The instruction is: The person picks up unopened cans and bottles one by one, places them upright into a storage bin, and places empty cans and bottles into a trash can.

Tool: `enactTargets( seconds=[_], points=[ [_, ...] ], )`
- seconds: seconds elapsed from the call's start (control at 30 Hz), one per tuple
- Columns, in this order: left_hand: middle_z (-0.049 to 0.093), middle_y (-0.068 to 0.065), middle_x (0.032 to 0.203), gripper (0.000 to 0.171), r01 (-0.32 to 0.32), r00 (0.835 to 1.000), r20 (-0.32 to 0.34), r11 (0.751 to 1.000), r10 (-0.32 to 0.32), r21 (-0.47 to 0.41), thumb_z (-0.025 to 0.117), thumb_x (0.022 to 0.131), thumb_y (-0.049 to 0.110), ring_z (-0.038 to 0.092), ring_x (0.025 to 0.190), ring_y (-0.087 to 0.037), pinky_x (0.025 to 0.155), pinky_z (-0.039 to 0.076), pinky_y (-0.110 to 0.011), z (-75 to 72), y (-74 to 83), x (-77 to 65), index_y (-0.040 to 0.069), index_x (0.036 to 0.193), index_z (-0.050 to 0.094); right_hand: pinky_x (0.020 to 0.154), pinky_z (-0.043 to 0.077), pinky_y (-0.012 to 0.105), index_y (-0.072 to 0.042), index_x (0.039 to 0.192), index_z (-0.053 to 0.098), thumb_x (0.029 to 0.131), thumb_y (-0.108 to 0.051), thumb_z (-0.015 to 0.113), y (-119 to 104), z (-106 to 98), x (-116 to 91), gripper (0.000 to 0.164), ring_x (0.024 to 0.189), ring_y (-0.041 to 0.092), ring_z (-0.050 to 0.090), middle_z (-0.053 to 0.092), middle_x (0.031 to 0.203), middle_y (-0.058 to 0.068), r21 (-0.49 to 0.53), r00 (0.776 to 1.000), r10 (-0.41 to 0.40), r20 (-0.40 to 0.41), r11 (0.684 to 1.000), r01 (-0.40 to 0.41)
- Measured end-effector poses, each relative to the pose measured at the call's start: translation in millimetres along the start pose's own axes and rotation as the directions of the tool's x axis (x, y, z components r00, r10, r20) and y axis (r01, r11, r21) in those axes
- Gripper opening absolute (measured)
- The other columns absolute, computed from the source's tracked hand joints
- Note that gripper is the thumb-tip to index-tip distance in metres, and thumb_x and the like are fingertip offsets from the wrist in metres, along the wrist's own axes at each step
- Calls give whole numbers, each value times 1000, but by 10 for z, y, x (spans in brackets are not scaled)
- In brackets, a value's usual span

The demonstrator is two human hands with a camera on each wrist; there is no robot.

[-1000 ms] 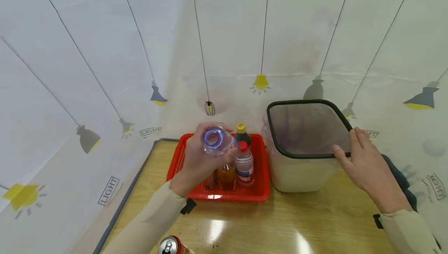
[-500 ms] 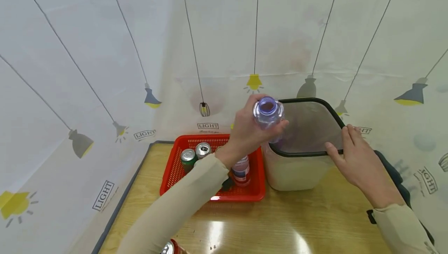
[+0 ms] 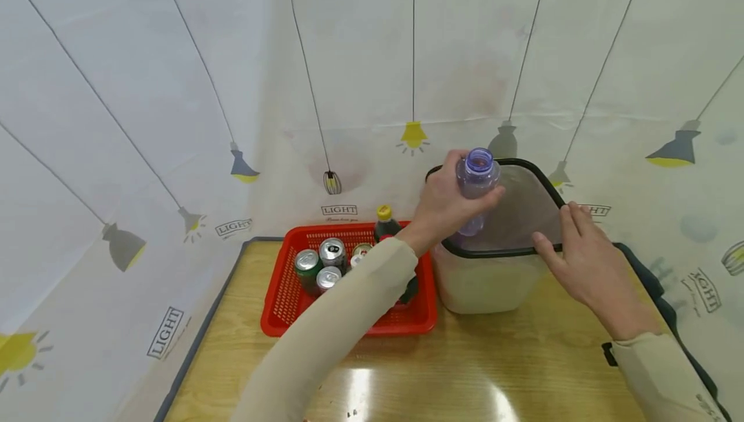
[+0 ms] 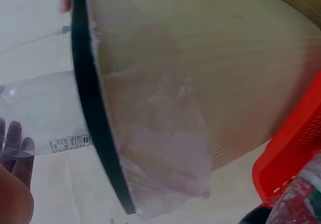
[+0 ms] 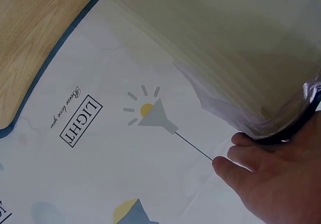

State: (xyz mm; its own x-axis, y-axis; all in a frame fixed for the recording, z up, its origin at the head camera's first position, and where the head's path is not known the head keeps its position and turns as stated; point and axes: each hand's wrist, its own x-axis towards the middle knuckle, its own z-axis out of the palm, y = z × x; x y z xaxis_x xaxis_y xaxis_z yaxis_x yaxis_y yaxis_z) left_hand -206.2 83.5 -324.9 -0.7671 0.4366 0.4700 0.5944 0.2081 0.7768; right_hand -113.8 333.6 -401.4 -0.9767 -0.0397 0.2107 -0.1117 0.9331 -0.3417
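My left hand (image 3: 453, 199) grips a clear plastic bottle (image 3: 478, 179) with a purple-tinted, uncapped neck. The bottle stands nearly upright over the opening of a pale waste bin (image 3: 479, 286) with a black rim. In the left wrist view, the bottle (image 4: 55, 111) shows a barcode, and its lower end passes behind the rim (image 4: 95, 103). My right hand (image 3: 589, 263) rests at the bin's front right corner, thumb spread over the front rim and fingers along the right side. In the right wrist view, the fingers (image 5: 235, 176) lie beside the rim, mostly straight.
A red basket (image 3: 273, 305) sits left of the bin with several cans (image 3: 308, 267) and a dark bottle with a yellow cap (image 3: 385, 223); my left sleeve hides part of it. A liner bag (image 4: 160, 148) hangs over the bin's rim. Lamp-printed sheeting (image 3: 372, 73) stands behind.
My left hand has carried the clear bottle rightward from above the red basket to the bin's opening. My right hand has stayed at the bin's rim. The view has shifted slightly.
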Motion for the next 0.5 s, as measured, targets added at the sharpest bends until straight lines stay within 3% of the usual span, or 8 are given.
enactTargets(
  seconds=[0.27, 0.5],
  points=[
    [69, 2, 122, 64, 142, 989, 27, 988, -144, 65, 79, 90, 42, 65, 104, -6, 90, 56, -31, 155, -189, -32, 15, 140, 49, 111, 25, 74, 18, 156, 16, 110, -52, 38, -23, 20, 16, 86, 148, 58, 16, 13, 162, 41, -11, 1000, 1, 4, 1000, 0],
    [69, 2, 119, 64, 150, 988, 22, 988, -151, 37, 82, 89, 38, 64, 104, -5, 89, 54, -24, 273, -342, -49, 13, 139, 50, 112, 25, 73, 18, 156, 17, 110, -52, 38, -22, 22, 18, 87, 149, 57, 15, 13, 162, 40, -11, 1000, -2, -3, 1000, 2]
  ],
)
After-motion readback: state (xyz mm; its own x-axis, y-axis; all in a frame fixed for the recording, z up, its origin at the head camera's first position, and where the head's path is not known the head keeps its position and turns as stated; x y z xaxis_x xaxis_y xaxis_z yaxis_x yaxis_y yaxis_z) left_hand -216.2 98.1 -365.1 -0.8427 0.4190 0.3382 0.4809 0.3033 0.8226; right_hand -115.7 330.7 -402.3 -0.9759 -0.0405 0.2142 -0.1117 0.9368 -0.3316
